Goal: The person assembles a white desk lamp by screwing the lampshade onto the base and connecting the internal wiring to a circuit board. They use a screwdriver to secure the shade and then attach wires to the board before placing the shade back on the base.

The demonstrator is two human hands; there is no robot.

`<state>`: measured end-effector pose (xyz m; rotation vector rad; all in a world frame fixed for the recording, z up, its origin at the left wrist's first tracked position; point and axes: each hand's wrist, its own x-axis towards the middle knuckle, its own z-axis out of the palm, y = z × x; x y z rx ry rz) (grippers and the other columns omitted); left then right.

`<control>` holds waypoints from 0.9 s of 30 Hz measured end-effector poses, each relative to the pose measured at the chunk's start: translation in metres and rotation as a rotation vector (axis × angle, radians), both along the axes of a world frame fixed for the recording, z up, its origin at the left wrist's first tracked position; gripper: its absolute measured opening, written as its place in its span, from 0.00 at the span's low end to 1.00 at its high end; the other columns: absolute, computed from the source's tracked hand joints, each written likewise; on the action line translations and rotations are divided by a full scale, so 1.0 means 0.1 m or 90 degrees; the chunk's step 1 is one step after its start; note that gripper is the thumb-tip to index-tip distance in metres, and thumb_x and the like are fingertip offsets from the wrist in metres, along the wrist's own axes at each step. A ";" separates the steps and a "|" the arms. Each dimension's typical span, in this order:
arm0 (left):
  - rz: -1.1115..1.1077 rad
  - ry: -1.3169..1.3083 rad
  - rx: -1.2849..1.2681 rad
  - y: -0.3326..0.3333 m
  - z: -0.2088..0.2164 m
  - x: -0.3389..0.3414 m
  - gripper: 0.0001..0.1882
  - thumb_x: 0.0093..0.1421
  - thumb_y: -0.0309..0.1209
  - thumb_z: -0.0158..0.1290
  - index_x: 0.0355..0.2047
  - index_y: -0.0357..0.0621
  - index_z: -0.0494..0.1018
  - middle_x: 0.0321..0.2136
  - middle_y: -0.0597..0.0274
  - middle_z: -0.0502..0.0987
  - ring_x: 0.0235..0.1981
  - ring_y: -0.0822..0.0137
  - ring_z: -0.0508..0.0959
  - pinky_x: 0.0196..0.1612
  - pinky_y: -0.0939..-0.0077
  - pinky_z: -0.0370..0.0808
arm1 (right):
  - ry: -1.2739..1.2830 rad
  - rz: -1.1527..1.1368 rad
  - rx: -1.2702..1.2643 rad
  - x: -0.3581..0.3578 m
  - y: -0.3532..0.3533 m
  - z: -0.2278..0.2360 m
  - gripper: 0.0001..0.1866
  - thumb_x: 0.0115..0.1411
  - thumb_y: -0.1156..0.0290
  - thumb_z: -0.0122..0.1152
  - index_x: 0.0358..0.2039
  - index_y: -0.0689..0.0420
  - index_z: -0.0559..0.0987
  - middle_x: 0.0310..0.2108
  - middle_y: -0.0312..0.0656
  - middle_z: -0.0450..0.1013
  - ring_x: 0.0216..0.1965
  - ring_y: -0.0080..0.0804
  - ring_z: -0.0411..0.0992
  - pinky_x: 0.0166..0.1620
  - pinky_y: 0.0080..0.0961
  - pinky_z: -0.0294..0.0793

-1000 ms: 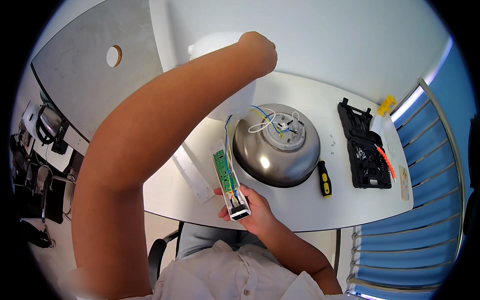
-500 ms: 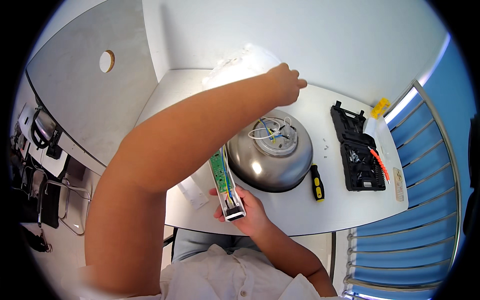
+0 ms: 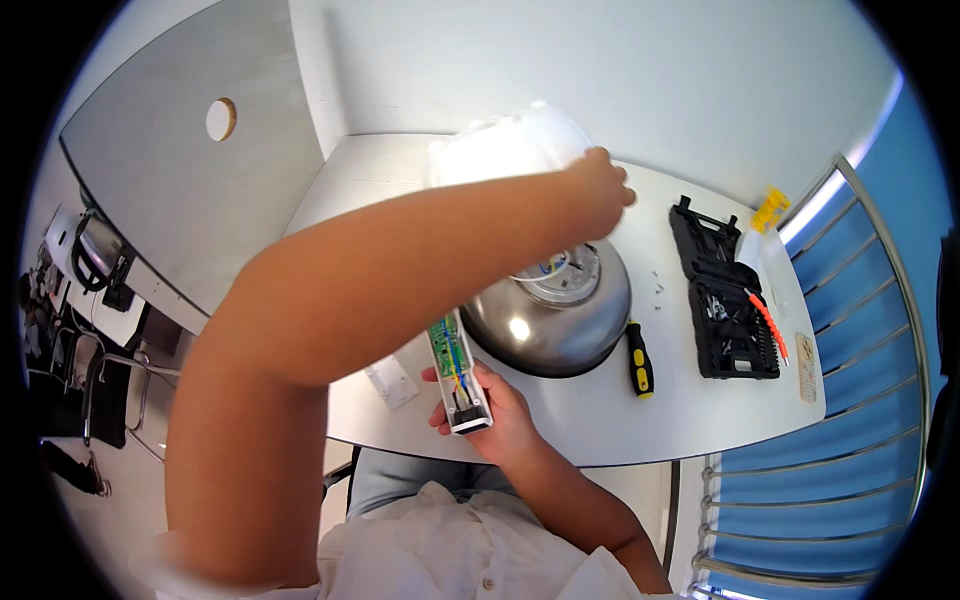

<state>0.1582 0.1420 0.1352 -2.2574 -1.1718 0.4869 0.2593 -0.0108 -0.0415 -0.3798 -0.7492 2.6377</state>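
My right hand (image 3: 508,418) holds a long white plastic housing (image 3: 474,419) with a green circuit board and blue and yellow wires inside. Across the table reaches my left arm, its hand (image 3: 600,195) curled at the edge of a crumpled, whitish sheet like a plastic bag (image 3: 510,150); part of its grip is hidden. Below that hand sits a shiny metal dome (image 3: 550,335), round side up, with a ring and loose wires on top. My left forearm covers part of the dome and the far end of the housing.
A black and yellow screwdriver (image 3: 640,365) lies right of the dome, near small screws (image 3: 658,289). Farther right are an open black tool case (image 3: 720,310), an orange flexible shaft (image 3: 768,325) and a yellow object (image 3: 770,210). A white flat piece (image 3: 392,383) rests left of the housing.
My left hand has moved right and slightly nearer, and the whitish sheet has shifted with it. My right hand keeps holding the housing. The whole view has moved slightly.
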 end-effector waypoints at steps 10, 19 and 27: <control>0.027 0.057 0.031 -0.06 -0.22 0.35 0.15 0.55 0.42 0.54 0.42 0.61 0.79 0.49 0.65 0.73 0.52 0.59 0.70 0.52 0.46 0.64 | -0.046 -0.046 -0.010 0.01 -0.03 0.09 0.22 0.66 0.55 0.36 0.44 0.59 0.71 0.28 0.50 0.75 0.28 0.44 0.76 0.29 0.33 0.77; -0.196 -0.662 0.169 -0.87 -0.36 -0.25 0.13 0.52 0.30 0.55 0.40 0.50 0.77 0.48 0.59 0.73 0.48 0.58 0.73 0.49 0.60 0.69 | 0.089 -0.054 -0.021 0.08 0.07 -0.08 0.28 0.65 0.57 0.39 0.61 0.60 0.59 0.54 0.59 0.66 0.31 0.48 0.77 0.30 0.33 0.81; 0.475 -1.502 0.032 -1.76 -1.15 -1.24 0.19 0.67 0.41 0.42 0.52 0.43 0.65 0.45 0.59 0.72 0.42 0.66 0.75 0.44 0.70 0.75 | 0.145 0.024 -0.082 -0.07 -0.09 -0.02 0.25 0.65 0.59 0.38 0.61 0.55 0.59 0.57 0.59 0.64 0.34 0.45 0.77 0.34 0.33 0.79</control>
